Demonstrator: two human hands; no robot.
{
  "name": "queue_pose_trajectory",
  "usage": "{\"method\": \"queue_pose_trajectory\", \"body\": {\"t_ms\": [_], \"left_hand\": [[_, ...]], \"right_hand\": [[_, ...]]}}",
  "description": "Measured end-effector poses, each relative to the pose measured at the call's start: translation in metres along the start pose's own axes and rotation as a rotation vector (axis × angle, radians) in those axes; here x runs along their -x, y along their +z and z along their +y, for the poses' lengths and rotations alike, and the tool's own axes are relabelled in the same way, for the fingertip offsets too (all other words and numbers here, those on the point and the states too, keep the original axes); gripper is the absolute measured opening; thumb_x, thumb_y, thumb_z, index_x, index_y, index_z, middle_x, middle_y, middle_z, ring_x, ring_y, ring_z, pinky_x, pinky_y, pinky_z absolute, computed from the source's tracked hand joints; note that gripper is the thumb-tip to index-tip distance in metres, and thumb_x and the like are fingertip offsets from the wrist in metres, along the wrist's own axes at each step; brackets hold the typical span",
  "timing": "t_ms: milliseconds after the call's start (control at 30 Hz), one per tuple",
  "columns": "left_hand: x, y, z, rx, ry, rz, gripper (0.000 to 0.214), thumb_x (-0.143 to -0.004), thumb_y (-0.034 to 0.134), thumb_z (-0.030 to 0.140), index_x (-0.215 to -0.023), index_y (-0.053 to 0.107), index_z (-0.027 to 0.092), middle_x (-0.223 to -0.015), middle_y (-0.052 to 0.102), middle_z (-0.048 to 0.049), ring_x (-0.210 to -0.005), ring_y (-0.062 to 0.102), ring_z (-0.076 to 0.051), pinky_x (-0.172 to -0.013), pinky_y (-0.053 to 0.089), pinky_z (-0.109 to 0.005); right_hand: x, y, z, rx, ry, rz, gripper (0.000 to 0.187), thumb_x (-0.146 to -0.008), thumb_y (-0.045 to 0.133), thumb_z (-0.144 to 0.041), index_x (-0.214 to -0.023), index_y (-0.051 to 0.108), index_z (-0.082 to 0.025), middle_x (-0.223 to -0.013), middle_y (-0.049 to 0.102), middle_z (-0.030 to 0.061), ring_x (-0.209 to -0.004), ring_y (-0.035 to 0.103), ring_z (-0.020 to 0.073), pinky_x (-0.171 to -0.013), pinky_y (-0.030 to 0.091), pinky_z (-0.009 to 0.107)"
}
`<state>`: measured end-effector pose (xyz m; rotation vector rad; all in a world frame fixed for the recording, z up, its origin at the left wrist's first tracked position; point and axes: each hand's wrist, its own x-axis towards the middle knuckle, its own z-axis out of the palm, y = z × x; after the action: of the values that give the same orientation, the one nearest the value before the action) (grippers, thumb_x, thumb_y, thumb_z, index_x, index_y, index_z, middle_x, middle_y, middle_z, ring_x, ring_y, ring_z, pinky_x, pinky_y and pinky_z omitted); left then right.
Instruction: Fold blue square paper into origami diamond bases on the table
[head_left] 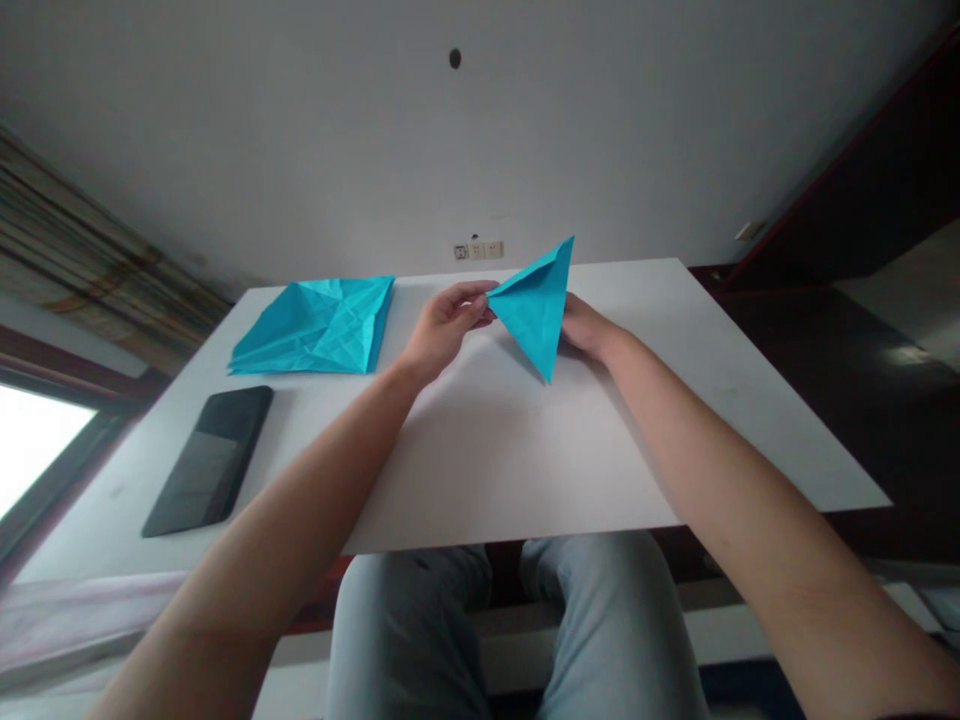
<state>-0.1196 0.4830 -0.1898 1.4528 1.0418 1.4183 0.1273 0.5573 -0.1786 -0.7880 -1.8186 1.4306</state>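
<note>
Two bare hands are busy over a white table [487, 450], and the folded paper [534, 315] they share is up off the surface, toward the far edge and a little nearer the far right corner than the far left; from here I can't tell whether its lowest corner touches the table. As for writing, I can only pick out a small dark-patterned square on the leftmost of the wall sockets [478, 251], beyond the far edge, and it is too tiny to read. The paper is bright turquoise, plain in color, shaped like a flared triangle: a narrow tip at the left, a broad side at the right, and a shaded fold opening along its upper side. One corner points up, another down. The left hand [450, 325] has that narrow tip pinched between thumb and fingers. The right hand [589, 327] is tucked behind the broad side, its fingers hidden, so I can't say how tight its grip is. Toward the far left corner lies a creased paper [315, 325] of the same turquoise, layered at its edges and crisscrossed with fold lines. A black phone [210, 460] rests face up nearer the left edge, a pale reflection across its screen.
</note>
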Motion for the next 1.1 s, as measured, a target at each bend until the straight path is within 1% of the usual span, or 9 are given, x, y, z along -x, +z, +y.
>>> {"method": "queue_pose_trajectory", "body": {"t_ms": [133, 300, 433, 600, 767, 867, 933, 1033, 1100], "left_hand": [[-0.002, -0.003, 0.0, 0.022, 0.039, 0.023, 0.064, -0.095, 0.095, 0.073, -0.137, 0.081, 0.027, -0.139, 0.088, -0.0092, -0.119, 0.085, -0.022, -0.114, 0.07, -0.042], [-0.001, -0.002, 0.001, 0.011, 0.037, 0.009, 0.072, -0.095, 0.091, 0.082, -0.139, 0.079, 0.027, -0.139, 0.086, -0.0105, -0.124, 0.084, -0.025, -0.112, 0.07, -0.043], [0.0, -0.004, -0.002, -0.028, 0.035, 0.033, 0.061, -0.09, 0.101, 0.062, -0.135, 0.08, 0.026, -0.139, 0.082, -0.0094, -0.117, 0.083, -0.022, -0.11, 0.07, -0.04], [-0.002, -0.006, -0.007, -0.142, -0.044, 0.123, 0.043, -0.093, 0.088, 0.031, -0.135, 0.081, 0.023, -0.128, 0.085, -0.0096, -0.109, 0.084, -0.021, -0.106, 0.069, -0.04], [0.001, -0.001, -0.001, -0.178, -0.049, 0.11, 0.036, -0.1, 0.076, 0.035, -0.133, 0.082, 0.023, -0.13, 0.089, -0.0097, -0.115, 0.086, -0.024, -0.109, 0.069, -0.043], [0.006, 0.004, 0.004, -0.128, -0.053, 0.02, 0.054, -0.101, 0.084, 0.054, -0.146, 0.076, 0.024, -0.135, 0.087, -0.0121, -0.123, 0.086, -0.029, -0.108, 0.071, -0.044], [0.01, 0.009, 0.005, -0.111, -0.047, -0.032, 0.079, -0.092, 0.096, 0.065, -0.155, 0.07, 0.026, -0.147, 0.082, -0.0159, -0.132, 0.084, -0.035, -0.104, 0.073, -0.043], [0.014, 0.014, 0.003, -0.094, -0.036, -0.024, 0.104, -0.077, 0.109, 0.063, -0.163, 0.061, 0.032, -0.168, 0.068, -0.0176, -0.136, 0.083, -0.038, -0.099, 0.075, -0.043], [0.014, 0.015, -0.001, -0.093, -0.039, -0.01, 0.102, -0.081, 0.108, 0.057, -0.166, 0.057, 0.033, -0.167, 0.068, -0.0159, -0.131, 0.084, -0.035, -0.1, 0.076, -0.045]], "right_hand": [[0.004, -0.001, -0.004, -0.036, 0.063, -0.036, 0.056, -0.08, 0.103, -0.07, -0.117, 0.095, -0.029, -0.131, 0.094, 0.0113, -0.124, 0.084, 0.0406, -0.123, 0.063, 0.068], [0.0, -0.002, 0.005, -0.022, 0.02, 0.031, 0.048, -0.074, 0.107, -0.064, -0.104, 0.095, -0.028, -0.119, 0.095, 0.0094, -0.116, 0.085, 0.0403, -0.122, 0.062, 0.068], [-0.004, -0.002, 0.009, -0.084, -0.008, 0.079, 0.05, -0.075, 0.106, -0.065, -0.108, 0.094, -0.03, -0.121, 0.095, 0.009, -0.117, 0.085, 0.0392, -0.119, 0.064, 0.066], [-0.009, -0.003, 0.008, -0.025, -0.103, 0.169, 0.051, -0.079, 0.099, -0.069, -0.109, 0.088, -0.029, -0.12, 0.092, 0.008, -0.119, 0.082, 0.0371, -0.113, 0.065, 0.059], [-0.012, -0.004, 0.008, 0.137, -0.18, 0.229, 0.038, -0.084, 0.093, -0.057, -0.103, 0.078, -0.028, -0.107, 0.085, 0.0042, -0.104, 0.077, 0.0297, -0.104, 0.063, 0.05], [-0.011, 0.0, 0.008, 0.215, -0.182, 0.292, 0.037, -0.084, 0.094, -0.049, -0.111, 0.076, -0.03, -0.107, 0.08, 0.0022, -0.103, 0.073, 0.0276, -0.099, 0.063, 0.045], [-0.01, 0.004, 0.008, 0.212, -0.183, 0.298, 0.043, -0.084, 0.095, -0.049, -0.118, 0.075, -0.032, -0.11, 0.079, 0.002, -0.106, 0.073, 0.028, -0.097, 0.064, 0.044], [-0.007, 0.01, 0.007, 0.182, -0.195, 0.245, 0.052, -0.086, 0.095, -0.058, -0.126, 0.073, -0.035, -0.114, 0.078, 0.003, -0.109, 0.072, 0.0292, -0.097, 0.065, 0.046], [-0.005, 0.012, 0.006, 0.17, -0.175, 0.202, 0.057, -0.086, 0.094, -0.064, -0.13, 0.072, -0.037, -0.116, 0.077, 0.0033, -0.102, 0.07, 0.0283, -0.089, 0.065, 0.045]]}}
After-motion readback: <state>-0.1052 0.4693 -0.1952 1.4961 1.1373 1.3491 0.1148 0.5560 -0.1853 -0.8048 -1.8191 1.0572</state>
